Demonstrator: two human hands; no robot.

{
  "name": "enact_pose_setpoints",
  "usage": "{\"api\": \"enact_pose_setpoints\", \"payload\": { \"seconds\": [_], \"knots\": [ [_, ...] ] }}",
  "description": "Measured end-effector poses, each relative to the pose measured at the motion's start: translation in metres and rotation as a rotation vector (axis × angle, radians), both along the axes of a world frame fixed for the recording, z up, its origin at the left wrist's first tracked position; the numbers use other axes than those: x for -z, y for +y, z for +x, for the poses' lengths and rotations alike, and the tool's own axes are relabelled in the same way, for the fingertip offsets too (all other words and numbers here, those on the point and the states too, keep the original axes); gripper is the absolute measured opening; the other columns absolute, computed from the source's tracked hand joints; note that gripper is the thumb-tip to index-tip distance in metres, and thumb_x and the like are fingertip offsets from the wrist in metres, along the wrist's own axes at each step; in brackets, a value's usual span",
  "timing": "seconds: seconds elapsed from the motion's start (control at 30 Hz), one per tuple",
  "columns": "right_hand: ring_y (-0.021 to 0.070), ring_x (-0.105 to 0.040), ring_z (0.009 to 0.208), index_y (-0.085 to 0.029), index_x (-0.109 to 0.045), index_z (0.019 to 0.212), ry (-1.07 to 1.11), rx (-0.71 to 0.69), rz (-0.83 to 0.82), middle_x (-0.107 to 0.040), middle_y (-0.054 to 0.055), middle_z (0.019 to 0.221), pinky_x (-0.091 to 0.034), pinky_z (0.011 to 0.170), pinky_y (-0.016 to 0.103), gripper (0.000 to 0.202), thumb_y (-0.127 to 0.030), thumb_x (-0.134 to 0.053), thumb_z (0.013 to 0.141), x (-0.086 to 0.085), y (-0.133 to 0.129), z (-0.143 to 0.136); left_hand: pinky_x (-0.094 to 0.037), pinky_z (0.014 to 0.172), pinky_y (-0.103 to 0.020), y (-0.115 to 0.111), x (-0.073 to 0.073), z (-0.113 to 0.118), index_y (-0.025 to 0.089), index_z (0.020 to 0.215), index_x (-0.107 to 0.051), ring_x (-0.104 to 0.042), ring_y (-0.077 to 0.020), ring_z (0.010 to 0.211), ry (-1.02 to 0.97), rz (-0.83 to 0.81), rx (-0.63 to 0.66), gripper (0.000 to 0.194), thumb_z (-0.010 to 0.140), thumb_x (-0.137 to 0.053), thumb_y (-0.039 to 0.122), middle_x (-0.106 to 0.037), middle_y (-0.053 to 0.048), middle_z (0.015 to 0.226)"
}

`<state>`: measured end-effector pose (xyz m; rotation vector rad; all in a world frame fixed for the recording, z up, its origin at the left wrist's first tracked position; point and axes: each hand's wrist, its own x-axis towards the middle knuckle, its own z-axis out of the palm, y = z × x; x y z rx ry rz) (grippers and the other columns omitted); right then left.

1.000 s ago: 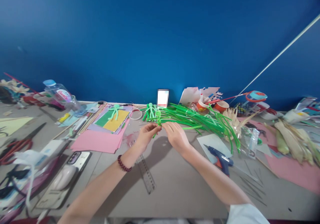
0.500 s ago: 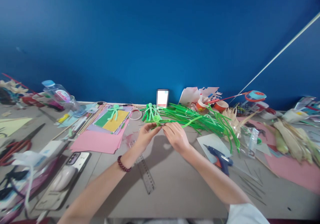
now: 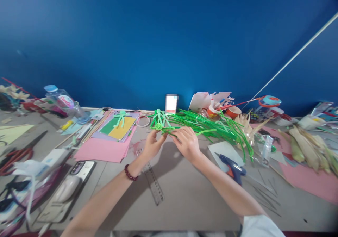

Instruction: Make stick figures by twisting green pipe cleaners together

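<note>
Between my two hands is a green pipe-cleaner figure (image 3: 158, 126) with a coiled round head at its left end. My left hand (image 3: 153, 142) pinches it just below the head. My right hand (image 3: 186, 142) has its fingers closed on the figure's other end, and a loose light-green strand (image 3: 206, 131) sticks out to the right past the knuckles. Behind the hands stand finished-looking green pipe-cleaner figures (image 3: 158, 114). A further light-green figure (image 3: 121, 118) lies on a green and yellow sheet. My fingertips partly hide the held piece.
A heap of green pipe cleaners (image 3: 192, 119) lies behind my right hand. A clear ruler (image 3: 154, 186) is between my forearms. To the right are a glue gun (image 3: 232, 166) and corn husks (image 3: 306, 149); to the left, pink paper (image 3: 102, 149), a phone (image 3: 84, 168) and scissors (image 3: 26, 152).
The held figure has shifted slightly left, its coiled head now lower and farther left. My left fingers have spread a little along it, and the loose strand has swung to the right.
</note>
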<state>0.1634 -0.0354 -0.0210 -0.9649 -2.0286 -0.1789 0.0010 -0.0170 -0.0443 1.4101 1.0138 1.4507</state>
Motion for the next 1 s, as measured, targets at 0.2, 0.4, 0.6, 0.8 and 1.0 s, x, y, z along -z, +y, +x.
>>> {"api": "enact_pose_setpoints", "payload": {
  "seconds": [0.2, 0.4, 0.6, 0.8, 1.0],
  "knots": [
    [0.0196, -0.057, 0.082, -0.021, -0.067, 0.089, 0.048, 0.022, -0.016, -0.068, 0.006, 0.08, -0.044, 0.076, 0.034, 0.016, -0.021, -0.051, 0.089, -0.001, 0.0, 0.0, -0.043, 0.085, -0.035, 0.002, 0.002, -0.004, 0.018, 0.086, -0.067, -0.06, -0.0221, 0.091, 0.018, -0.042, -0.017, 0.027, 0.066, -0.073, 0.035, -0.068, -0.007, 0.091],
    [0.0202, -0.058, 0.086, -0.022, -0.068, 0.096, 0.014, -0.026, -0.01, -0.069, 0.006, 0.083, -0.045, 0.077, 0.036, 0.02, -0.016, -0.049, 0.089, 0.002, -0.001, 0.0, -0.044, 0.082, -0.035, 0.003, 0.006, -0.002, 0.017, 0.084, -0.066, -0.06, -0.0214, 0.087, -0.037, -0.088, 0.007, 0.029, 0.065, -0.074, 0.037, -0.068, -0.008, 0.088],
    [0.0194, -0.058, 0.083, -0.022, -0.068, 0.096, 0.054, -0.067, -0.038, -0.069, 0.006, 0.084, -0.047, 0.076, 0.035, 0.021, -0.016, -0.049, 0.088, 0.005, 0.003, 0.0, -0.043, 0.079, -0.032, 0.001, 0.003, -0.003, 0.018, 0.078, -0.065, -0.058, -0.0188, 0.082, -0.02, 0.0, 0.025, 0.023, 0.068, -0.072, 0.036, -0.065, -0.005, 0.083],
    [0.0194, -0.058, 0.076, -0.019, -0.069, 0.087, 0.102, -0.05, -0.146, -0.066, 0.007, 0.076, -0.046, 0.071, 0.032, 0.021, -0.024, -0.049, 0.09, 0.004, 0.005, 0.0, -0.043, 0.074, -0.03, -0.001, -0.005, -0.004, 0.018, 0.078, -0.065, -0.057, -0.0181, 0.077, 0.052, 0.027, 0.088, 0.018, 0.071, -0.068, 0.035, -0.063, -0.005, 0.078],
    [0.0166, -0.059, 0.066, -0.019, -0.068, 0.086, 0.276, -0.088, -0.504, -0.066, 0.003, 0.072, -0.043, 0.059, 0.025, 0.023, -0.03, -0.049, 0.09, -0.002, 0.002, -0.003, -0.044, 0.072, -0.03, -0.001, -0.007, -0.006, 0.019, 0.075, -0.063, -0.057, -0.0177, 0.075, 0.111, 0.048, 0.106, 0.016, 0.071, -0.069, 0.033, -0.062, -0.004, 0.077]
  ]
}}
